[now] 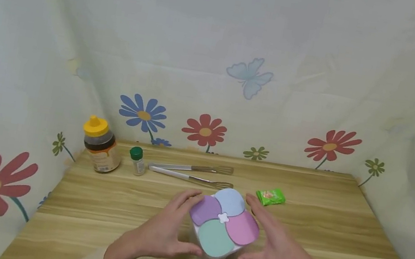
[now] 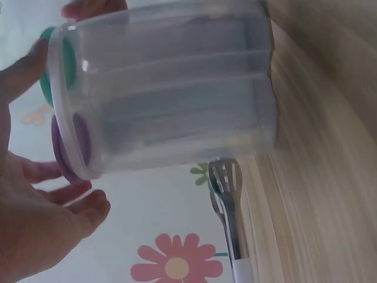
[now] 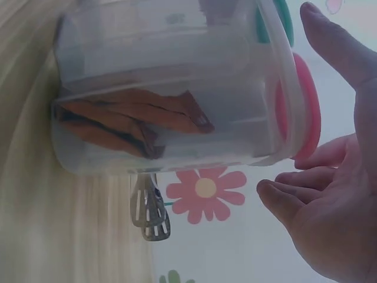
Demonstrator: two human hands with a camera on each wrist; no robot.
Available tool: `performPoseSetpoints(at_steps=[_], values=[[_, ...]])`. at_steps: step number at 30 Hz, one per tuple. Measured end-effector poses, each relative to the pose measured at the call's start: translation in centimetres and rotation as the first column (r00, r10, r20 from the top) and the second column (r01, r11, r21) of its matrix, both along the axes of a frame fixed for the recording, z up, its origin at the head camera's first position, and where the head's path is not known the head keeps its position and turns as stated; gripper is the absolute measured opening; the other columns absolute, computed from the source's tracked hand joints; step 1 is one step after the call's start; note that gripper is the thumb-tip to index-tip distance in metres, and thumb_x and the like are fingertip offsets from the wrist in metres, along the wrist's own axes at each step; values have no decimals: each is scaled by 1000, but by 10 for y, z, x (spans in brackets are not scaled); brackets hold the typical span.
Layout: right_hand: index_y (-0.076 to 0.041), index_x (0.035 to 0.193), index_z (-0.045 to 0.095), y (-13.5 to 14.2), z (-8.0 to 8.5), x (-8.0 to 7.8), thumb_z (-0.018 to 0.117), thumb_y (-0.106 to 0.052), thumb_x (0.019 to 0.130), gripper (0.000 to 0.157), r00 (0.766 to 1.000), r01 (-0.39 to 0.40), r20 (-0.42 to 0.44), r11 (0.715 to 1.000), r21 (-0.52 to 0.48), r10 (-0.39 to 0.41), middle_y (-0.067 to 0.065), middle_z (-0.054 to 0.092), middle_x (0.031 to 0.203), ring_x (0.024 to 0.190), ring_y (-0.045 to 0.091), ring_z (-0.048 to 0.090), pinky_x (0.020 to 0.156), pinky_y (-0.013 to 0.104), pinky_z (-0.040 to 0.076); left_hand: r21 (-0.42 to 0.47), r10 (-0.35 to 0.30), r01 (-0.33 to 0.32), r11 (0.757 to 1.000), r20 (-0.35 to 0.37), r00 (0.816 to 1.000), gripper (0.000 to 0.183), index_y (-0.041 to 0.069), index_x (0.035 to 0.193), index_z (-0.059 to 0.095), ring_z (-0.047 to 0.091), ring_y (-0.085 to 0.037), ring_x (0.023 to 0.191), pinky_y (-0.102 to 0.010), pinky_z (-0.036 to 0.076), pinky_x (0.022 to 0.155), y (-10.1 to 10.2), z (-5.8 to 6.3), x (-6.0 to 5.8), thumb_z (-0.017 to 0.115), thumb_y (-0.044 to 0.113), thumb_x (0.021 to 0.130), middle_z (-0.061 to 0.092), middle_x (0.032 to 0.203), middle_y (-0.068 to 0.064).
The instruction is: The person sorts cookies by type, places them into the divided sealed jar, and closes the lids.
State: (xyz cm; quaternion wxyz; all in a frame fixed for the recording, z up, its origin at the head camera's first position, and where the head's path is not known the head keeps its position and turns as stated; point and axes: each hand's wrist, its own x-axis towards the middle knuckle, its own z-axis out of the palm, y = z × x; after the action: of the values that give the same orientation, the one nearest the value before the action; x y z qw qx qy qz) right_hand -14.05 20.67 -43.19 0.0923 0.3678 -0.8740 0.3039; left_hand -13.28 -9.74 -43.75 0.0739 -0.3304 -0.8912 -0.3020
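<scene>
A clear, tall storage container (image 2: pixel 177 88) stands upright on the table, its lid (image 1: pixel 223 218) made of blue, purple, teal and pink petal-shaped flaps. All the flaps appear closed. Several brown, strip-like pieces (image 3: pixel 135 115) lie inside the pink-flap side. My left hand (image 1: pixel 166 226) curves loosely around the lid's left side, its thumb at the teal flap and fingers beside the purple one. On the opposite side my right hand (image 1: pixel 279 244) is spread, fingers close to the pink flap and thumb apart from the container. Whether those fingers touch the lid I cannot tell.
Behind the container lie metal tongs (image 1: pixel 189 172) with slotted ends. A yellow-capped bottle (image 1: pixel 102 148) and a green-capped spice jar (image 1: pixel 138 162) stand at the back left. A green packet (image 1: pixel 271 197) lies beyond the right hand. Flower-printed curtains (image 1: pixel 213 71) border the wooden table (image 1: pixel 130 194).
</scene>
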Motion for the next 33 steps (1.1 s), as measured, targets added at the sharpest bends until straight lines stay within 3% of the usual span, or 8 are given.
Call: performPoseSetpoints(at_steps=[4,7,10,17,22,28,33], values=[[-8,154,23,-1,-3,5,84,-61,60,124,999,10,-31,1000,-15,-11,14,35,155,140,33,38,110,47,38,-13,-57,56,998,-14,998,108,17,154,25,30,-22,142,-46,42,110,-4,-3,-7,71,70,71,22,158,1],[-8,154,23,-3,-4,9,82,-64,61,123,999,13,-31,1000,-26,-13,11,34,156,140,33,37,109,50,38,-19,-69,69,997,-2,998,109,21,155,20,29,-23,143,-48,42,109,-5,-3,-7,73,68,71,20,159,2],[-9,154,24,-5,-4,13,82,-65,61,123,999,40,-26,998,-39,-41,8,32,157,140,35,37,103,60,38,-24,-89,89,996,22,996,112,23,156,16,28,-23,145,-49,40,111,-7,-3,-9,78,61,71,18,161,2],[-15,156,21,-15,-7,26,79,-67,61,123,988,150,51,988,-38,-148,6,28,159,142,34,33,109,56,35,-64,-137,139,988,28,990,114,21,157,14,29,-25,144,-47,40,111,-13,0,-21,80,58,71,20,161,-2],[-19,156,19,-20,-8,32,77,-70,61,123,972,218,98,976,-31,-214,11,29,158,140,36,35,107,57,38,-39,-159,161,986,68,985,110,25,156,14,26,-23,146,-50,37,113,-16,-2,-24,79,56,73,19,161,2],[-13,155,24,-25,-14,37,85,-61,58,124,970,243,53,967,-73,-239,13,35,155,137,33,41,107,53,41,-9,-225,227,974,70,972,111,23,156,15,27,-22,146,-52,36,113,-15,-4,-29,83,47,73,21,161,0],[-9,155,22,-33,-18,41,87,-57,58,126,967,255,4,964,-75,-255,20,32,155,138,39,38,107,57,39,10,-274,274,962,82,958,108,22,156,16,27,-21,146,-50,37,113,-14,-4,-35,82,47,74,23,161,-5]])
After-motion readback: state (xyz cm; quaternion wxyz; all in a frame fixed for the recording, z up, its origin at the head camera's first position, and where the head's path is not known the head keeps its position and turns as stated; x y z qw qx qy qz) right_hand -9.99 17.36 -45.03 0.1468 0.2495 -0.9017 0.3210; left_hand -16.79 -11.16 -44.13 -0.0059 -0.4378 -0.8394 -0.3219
